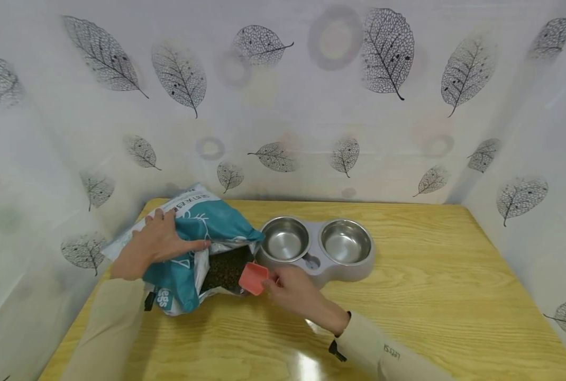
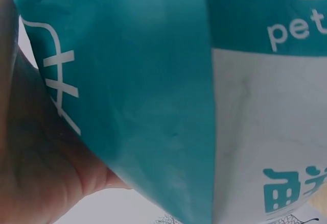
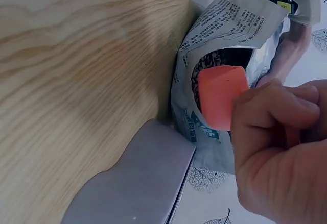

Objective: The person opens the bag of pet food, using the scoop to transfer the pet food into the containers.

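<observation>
A teal and white bag of pet food (image 1: 226,219) lies tilted on the table, its mouth facing right. Brown kibble (image 1: 223,271) shows inside. My left hand (image 1: 156,241) grips the bag's upper side, thumb stretched along near the opening; in the left wrist view the bag (image 2: 143,81) hides its fingers. My right hand (image 1: 294,291) pinches the handle of a coral-pink scoop (image 1: 253,278) at the bag's mouth. In the right wrist view the scoop (image 3: 222,96) stands before the kibble, and curled fingers (image 3: 286,109) hold its handle.
Right of the bag stands a grey double feeder (image 1: 313,238) with two steel bowls, the left bowl (image 1: 285,239) close to the bag's edge. Both bowls show bare metal. The wooden table (image 1: 430,296) meets leaf-printed sheeting (image 1: 302,174) at its back and sides.
</observation>
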Motion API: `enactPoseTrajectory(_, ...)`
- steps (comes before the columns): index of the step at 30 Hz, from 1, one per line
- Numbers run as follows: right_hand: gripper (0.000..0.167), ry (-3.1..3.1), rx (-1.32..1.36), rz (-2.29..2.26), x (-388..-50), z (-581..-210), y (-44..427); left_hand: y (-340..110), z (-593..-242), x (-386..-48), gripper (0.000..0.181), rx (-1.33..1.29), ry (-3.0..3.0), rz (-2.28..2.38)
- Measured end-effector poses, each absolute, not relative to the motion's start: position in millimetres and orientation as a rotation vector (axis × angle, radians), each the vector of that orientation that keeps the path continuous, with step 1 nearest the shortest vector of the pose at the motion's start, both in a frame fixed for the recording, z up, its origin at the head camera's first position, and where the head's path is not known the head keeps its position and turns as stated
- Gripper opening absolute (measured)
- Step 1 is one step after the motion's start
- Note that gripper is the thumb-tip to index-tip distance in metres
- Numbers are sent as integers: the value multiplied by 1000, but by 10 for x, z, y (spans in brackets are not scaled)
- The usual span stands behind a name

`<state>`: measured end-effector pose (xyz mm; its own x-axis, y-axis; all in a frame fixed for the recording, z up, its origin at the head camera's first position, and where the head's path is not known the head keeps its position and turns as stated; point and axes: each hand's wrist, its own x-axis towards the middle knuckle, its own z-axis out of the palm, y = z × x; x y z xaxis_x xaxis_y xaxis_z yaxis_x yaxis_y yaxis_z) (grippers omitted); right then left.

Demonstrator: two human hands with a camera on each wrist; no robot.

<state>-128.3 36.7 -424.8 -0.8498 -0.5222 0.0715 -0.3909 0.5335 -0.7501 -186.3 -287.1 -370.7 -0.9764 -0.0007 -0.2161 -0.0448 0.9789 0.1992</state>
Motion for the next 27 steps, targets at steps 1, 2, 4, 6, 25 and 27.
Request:
enactPoseTrajectory(1, 39, 2613, -799, -1210, -1296, -4248, 339, -2871, -3704, -1865, 140, -35, 2908, 300)
enactPoseTrajectory(2, 41, 2621, -814, -1207, -1309, -4249, 311, -2870, -3700, -1866, 141, -36, 2906, 299)
enactPoseTrajectory(4, 46, 2618, -812, -1198, -1332, -4251, 254, -2868, -3694, -1871, 141, -39, 2904, 299)
enactPoseTrajectory(6, 48, 2596, -784, -1203, -1355, -4261, 199, -2866, -3688, -1875, 142, -41, 2904, 293)
enactPoseTrajectory(25, 36, 2218, -376, -1487, -1383, -4442, 43, -2857, -3718, -1852, 143, -76, 2888, 315)
enactPoseTrajectory(27, 34, 2183, -346, -1518, -1378, -4443, 59, -2862, -3712, -1859, 143, -76, 2889, 311)
